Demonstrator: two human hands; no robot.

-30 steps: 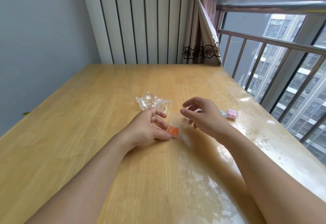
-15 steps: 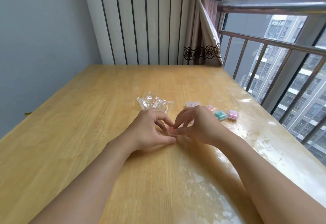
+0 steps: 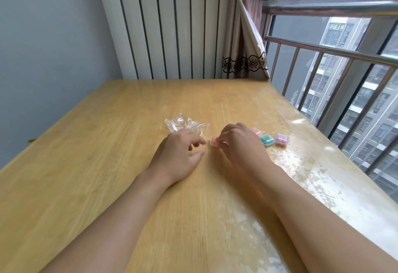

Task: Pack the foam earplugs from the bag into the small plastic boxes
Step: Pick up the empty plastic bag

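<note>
A wooden table (image 3: 107,165) fills most of the view, its right part glossy with reflected light, set against a ribbed white wall panel (image 3: 168,25) and a railed window (image 3: 333,68) with a lace-trimmed curtain (image 3: 245,61) in the corner. Both bare forearms reach in from the lower edge. The left hand (image 3: 178,154) rests low over the tabletop with its fingers loosely curled and spread apart, gripping nothing; its fingertips lie just short of the small box beside it. The right hand (image 3: 241,143) pinches a small clear plastic box (image 3: 214,140) between thumb and fingertips, closed on it at the box's right side; the box shows a pinkish-orange tint inside, though blur keeps the contents from being made out clearly. That box sits between the two hands, near the left fingertips and touching the right ones. Behind the left hand lies a crumpled clear plastic bag (image 3: 185,125) on the table. To the right of the right hand stand three more small boxes in a row: a pink-filled box (image 3: 256,131), partly hidden by the hand, a teal-filled box (image 3: 267,139) and a purple-filled box (image 3: 281,139).
</note>
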